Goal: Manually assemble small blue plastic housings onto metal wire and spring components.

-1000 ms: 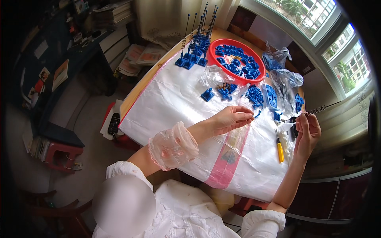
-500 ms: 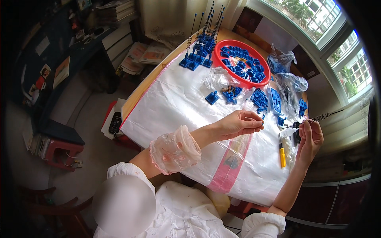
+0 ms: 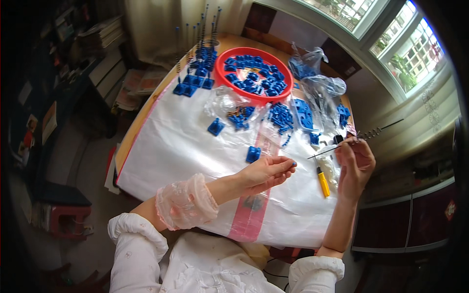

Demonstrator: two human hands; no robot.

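Thumb and fingertips of my left hand are closed on a small blue bead-like piece above the middle of the white-covered table. My right hand, to the right, grips a thin dark rod with a coil spring around part of it. One rod end points left toward the blue piece, with a gap between them. Just beyond my left hand lies a blue square part. Below my right hand's fingers rests a yellow-handled screwdriver.
A red round tray holds many blue parts. Upright spring rods on blue bases crowd the far left corner. Loose blue pieces, a clear container and plastic bags lie along the far right side.
The view has swung right, so the table sits further left. My hands have come closer together, and the rod now points at the blue piece. The square part near my left hand has come into sight.
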